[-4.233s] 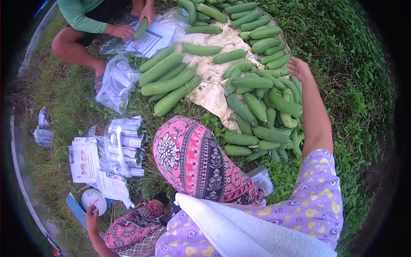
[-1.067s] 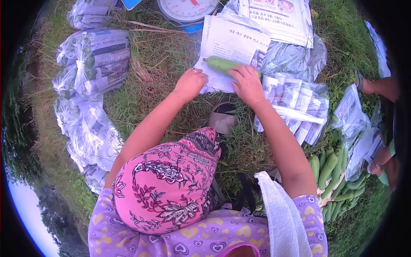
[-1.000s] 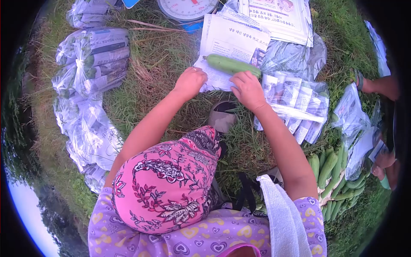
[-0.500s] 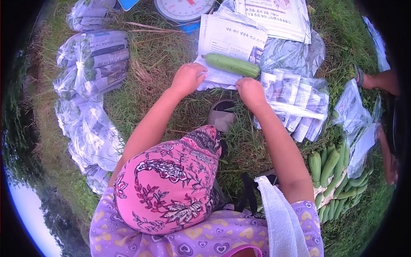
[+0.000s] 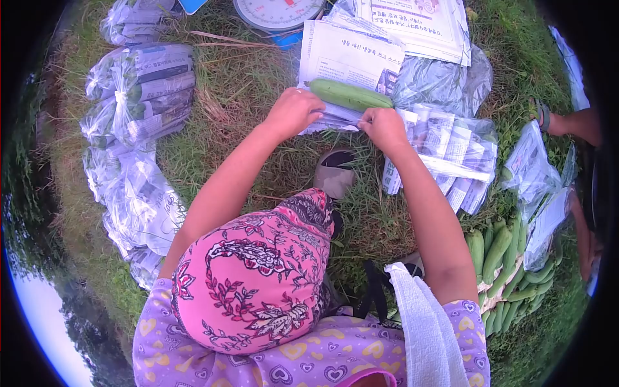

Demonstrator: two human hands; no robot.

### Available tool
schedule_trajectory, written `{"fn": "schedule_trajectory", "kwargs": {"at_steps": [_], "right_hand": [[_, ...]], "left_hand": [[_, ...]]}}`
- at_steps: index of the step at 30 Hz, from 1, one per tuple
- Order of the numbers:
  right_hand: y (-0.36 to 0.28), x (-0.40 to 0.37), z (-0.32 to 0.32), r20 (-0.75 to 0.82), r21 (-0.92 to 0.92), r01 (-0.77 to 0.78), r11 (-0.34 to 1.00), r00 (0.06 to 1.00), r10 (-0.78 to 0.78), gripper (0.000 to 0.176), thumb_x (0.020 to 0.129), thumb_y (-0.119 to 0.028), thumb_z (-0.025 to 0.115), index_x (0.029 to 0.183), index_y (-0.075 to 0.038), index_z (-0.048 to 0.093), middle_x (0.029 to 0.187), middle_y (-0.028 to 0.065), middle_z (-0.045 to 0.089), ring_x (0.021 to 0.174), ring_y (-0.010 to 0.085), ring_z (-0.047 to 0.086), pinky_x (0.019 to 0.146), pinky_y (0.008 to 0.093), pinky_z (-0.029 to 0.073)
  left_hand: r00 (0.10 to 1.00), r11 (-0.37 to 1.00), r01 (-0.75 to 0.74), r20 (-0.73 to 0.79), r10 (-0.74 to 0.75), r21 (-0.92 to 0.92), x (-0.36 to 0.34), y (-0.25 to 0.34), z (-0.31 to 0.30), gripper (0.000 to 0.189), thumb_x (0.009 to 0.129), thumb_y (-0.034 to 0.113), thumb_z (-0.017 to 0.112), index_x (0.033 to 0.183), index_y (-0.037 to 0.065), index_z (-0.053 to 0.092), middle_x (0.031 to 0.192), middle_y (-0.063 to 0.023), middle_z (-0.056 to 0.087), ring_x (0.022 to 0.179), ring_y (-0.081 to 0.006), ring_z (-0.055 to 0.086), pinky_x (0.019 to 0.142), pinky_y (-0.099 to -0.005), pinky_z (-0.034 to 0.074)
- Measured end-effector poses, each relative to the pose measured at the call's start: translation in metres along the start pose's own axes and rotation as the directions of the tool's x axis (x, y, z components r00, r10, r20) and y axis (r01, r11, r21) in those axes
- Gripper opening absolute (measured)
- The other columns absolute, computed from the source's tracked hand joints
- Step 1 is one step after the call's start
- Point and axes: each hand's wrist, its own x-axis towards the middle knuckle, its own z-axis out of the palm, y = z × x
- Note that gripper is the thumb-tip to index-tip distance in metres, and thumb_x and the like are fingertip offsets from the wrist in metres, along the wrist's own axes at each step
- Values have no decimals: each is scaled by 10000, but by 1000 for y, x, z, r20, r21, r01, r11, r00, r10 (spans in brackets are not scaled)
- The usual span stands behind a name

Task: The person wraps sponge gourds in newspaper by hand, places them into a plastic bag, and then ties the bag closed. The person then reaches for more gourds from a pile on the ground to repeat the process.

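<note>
A single green gourd (image 5: 350,95) lies across a printed paper sheet (image 5: 342,55) on the grass. My left hand (image 5: 295,113) is closed on the sheet's near edge, by the gourd's left end. Close to the gourd's right end, my right hand (image 5: 385,128) pinches the same edge. Between my hands the edge is lifted and folded up against the gourd's near side. Bundles of newspaper-wrapped items in clear plastic (image 5: 451,155) lie just right of my right hand.
Tied plastic bags with newspaper-wrapped produce (image 5: 138,97) line the left. A dial scale (image 5: 277,11) stands at the top. Bare gourds (image 5: 509,258) are piled at lower right. Another person's arm (image 5: 574,124) shows at the right edge, near plastic bags (image 5: 532,161).
Both hands have moved slightly up toward the gourd, raising the sheet's near edge and folding it against the gourd. The gourd has barely shifted.
</note>
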Motion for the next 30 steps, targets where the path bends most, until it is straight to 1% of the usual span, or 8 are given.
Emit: {"fn": "schedule_trajectory", "kwargs": {"at_steps": [3, 6, 9, 12, 15, 21, 27, 30], "right_hand": [[2, -1, -4, 5, 42, 20, 999, 1000, -20, 164, 763, -270, 695, 808, -114, 714, 765, 117, 676, 747, 303, 646, 713, 422, 508], [6, 4, -7, -171, 254, 94, 963, 984, -51, 196, 748, -280, 716, 827, -101, 712, 795, 99, 672, 817, 291, 626, 747, 385, 503], [10, 16, -11, -389, 38, 216, 976, 903, -184, 290, 726, -260, 741, 968, -106, 691, 961, 71, 652, 972, 268, 574, 841, 366, 469], [8, 30, -5, -249, -72, 160, 985, 953, -173, 453, 709, -221, 757, 1132, -123, 629, 1129, 47, 591, 1101, 253, 504, 922, 380, 419], [3, 38, -6, -65, -155, 70, 985, 995, -81, 540, 703, -223, 762, 1206, -139, 583, 1213, 47, 550, 1132, 244, 489, 953, 405, 398], [5, 40, -12, 12, 66, 160, 985, 987, -161, 571, 681, -194, 769, 1211, -91, 583, 1179, 95, 589, 1112, 296, 520, 980, 382, 418], [16, 46, -3, 72, 74, 180, 981, 980, -185, 575, 700, -214, 761, 1233, -107, 573, 1233, 124, 568, 1169, 299, 499, 1010, 367, 402], [22, 49, -12, 91, 325, 214, 921, 962, -256, 487, 697, -221, 768, 1157, -129, 639, 1280, 124, 546, 1204, 296, 485, 1022, 355, 389]], "left_hand": [[1000, 1000, -4, -13, 5, 18, 5, -3, 2, 133, 805, 179, 648, 877, 77, 692, 914, -68, 682, 930, -250, 615, 878, -394, 440], [997, 1000, -7, -73, 9, 29, 5, -5, 6, 111, 810, 166, 636, 843, 73, 686, 889, -75, 681, 897, -254, 623, 864, -399, 447], [994, 999, 11, -108, -6, 43, 5, -2, 8, 109, 813, 168, 633, 832, 69, 676, 878, -81, 678, 873, -261, 627, 849, -404, 454], [991, 998, 28, -134, -21, 50, 3, -1, 13, 111, 818, 168, 627, 831, 66, 669, 862, -83, 671, 852, -265, 628, 830, -402, 461], [986, 998, 51, -160, -45, 35, 2, -2, 18, 109, 824, 169, 622, 826, 69, 664, 840, -82, 661, 830, -267, 625, 810, -395, 465], [986, 998, 54, -161, -52, 10, -4, 5, 18, 111, 832, 174, 614, 815, 73, 656, 812, -83, 649, 787, -270, 622, 757, -394, 478], [989, 999, 50, -140, -50, -8, -12, 5, 22, 116, 836, 175, 609, 818, 69, 653, 812, -83, 650, 776, -277, 624, 747, -393, 482], [989, 998, 61, -131, -61, -10, -11, 5, 20, 118, 835, 174, 610, 821, 65, 654, 818, -84, 652, 783, -283, 624, 743, -396, 485]]}}
